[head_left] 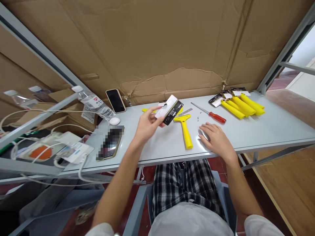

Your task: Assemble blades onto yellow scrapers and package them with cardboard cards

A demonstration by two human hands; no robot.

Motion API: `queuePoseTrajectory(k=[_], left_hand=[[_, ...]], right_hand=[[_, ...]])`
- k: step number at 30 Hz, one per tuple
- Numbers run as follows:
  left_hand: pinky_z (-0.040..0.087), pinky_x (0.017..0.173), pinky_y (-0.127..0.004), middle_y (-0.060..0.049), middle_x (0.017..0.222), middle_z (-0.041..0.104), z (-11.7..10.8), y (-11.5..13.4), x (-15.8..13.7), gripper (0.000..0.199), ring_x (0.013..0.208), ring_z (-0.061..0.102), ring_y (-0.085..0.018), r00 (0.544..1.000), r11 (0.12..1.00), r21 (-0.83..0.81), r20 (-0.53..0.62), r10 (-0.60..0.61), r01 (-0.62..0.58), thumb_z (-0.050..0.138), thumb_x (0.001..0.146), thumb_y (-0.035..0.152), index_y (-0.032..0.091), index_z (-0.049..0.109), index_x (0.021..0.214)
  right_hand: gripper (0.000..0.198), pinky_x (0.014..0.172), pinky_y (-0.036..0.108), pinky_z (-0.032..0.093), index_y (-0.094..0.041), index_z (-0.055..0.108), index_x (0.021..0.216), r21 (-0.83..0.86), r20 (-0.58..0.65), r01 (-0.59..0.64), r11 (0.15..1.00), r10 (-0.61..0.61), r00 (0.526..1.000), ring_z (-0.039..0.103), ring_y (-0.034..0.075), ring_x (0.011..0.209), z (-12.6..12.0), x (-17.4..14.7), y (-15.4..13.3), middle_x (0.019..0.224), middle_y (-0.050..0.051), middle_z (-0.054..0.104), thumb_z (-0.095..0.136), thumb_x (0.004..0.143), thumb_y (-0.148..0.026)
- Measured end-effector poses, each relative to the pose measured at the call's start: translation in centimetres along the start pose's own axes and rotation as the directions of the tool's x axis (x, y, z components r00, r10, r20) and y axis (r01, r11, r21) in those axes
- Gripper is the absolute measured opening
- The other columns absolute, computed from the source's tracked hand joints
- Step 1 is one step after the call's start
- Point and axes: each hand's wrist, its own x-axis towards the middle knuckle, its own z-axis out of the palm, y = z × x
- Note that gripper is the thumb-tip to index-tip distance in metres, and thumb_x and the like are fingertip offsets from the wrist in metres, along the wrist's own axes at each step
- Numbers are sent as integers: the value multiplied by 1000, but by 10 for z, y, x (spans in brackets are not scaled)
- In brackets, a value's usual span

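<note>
Held up over the table, a black and white packaging card [173, 112] is pinched in my left hand [147, 124]. Below and right of it lies a yellow scraper handle [185, 132] with a wide head. A flat metal blade [185, 112] rests just behind that head, and more yellow plastic is partly hidden by the card. My right hand [216, 139] lies on the table near the front edge, fingers stretched out, holding nothing. Beyond it is a screwdriver [218, 117] with a red handle. Several tiny metal parts [198, 118] sit between the screwdriver and the yellow handle.
Several yellow scrapers with cards [243, 105] are piled at the back right. To the left are a phone [110, 144] lying flat, another phone [116, 101] leaning upright, a water bottle [94, 102] and a white power strip with cables [73, 152]. Cardboard [157, 42] walls the back.
</note>
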Motion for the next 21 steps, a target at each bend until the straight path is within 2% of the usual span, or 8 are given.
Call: queuePoseTrajectory(k=[2,4,5,8,11,14,17,21], left_hand=[[71,73,-37,-5,94,83,10,-2,-38,67,68,84,-22,995,989,-141,-80,-64,52,96,87,51,20,67,138],[72,71,-35,-3,90,83,25,-4,-70,71,69,85,-23,972,956,-270,-167,-167,118,100,82,54,23,60,131],[72,72,-35,-2,91,84,34,-5,-83,74,70,86,-23,958,927,-345,-181,-222,149,102,81,55,25,55,129],[74,76,-37,-1,95,86,62,-2,-113,79,73,86,-23,940,823,-532,-136,-314,198,103,80,56,28,44,123],[73,77,-36,1,96,85,86,5,-133,74,77,87,-22,935,760,-611,-87,-343,222,101,84,56,29,42,120],[71,81,-33,-1,103,85,101,10,-145,67,83,86,-20,935,712,-663,-52,-351,231,102,86,55,27,47,113],[70,88,-34,-4,110,84,106,11,-153,58,91,85,-20,944,694,-673,22,-329,257,100,88,54,23,59,115],[68,105,-42,-10,121,85,105,9,-159,55,109,84,-25,962,757,-596,119,-248,269,96,92,60,20,70,119]], right_hand=[[32,114,48,60,-19,81,131,80,-183,32,996,-17,983,77,25,129,-5,-3,-15,134,9,81,62,112,-36],[19,101,39,61,-19,79,120,175,-362,98,980,-28,932,78,18,110,-11,-8,-40,118,6,83,66,110,-27],[14,96,35,61,-19,78,119,223,-407,150,963,-48,912,77,15,103,-14,-11,-56,112,4,82,69,108,-23],[14,87,31,60,-21,74,117,281,-414,265,923,-133,901,73,12,95,-17,-18,-97,105,1,80,76,103,-21],[24,89,31,64,-22,75,124,316,-363,277,907,-155,919,75,14,103,-14,-23,-115,113,4,79,80,101,-26],[27,90,27,67,-22,76,127,349,-321,264,899,-150,935,76,13,106,-13,-26,-111,117,6,76,81,101,-25],[26,92,26,67,-24,77,126,350,-298,276,895,-173,939,76,12,110,-16,-29,-102,121,7,75,80,100,-19],[25,95,33,65,-23,78,124,291,-333,346,892,-245,911,72,15,114,-18,-30,-99,123,7,77,77,101,-15]])
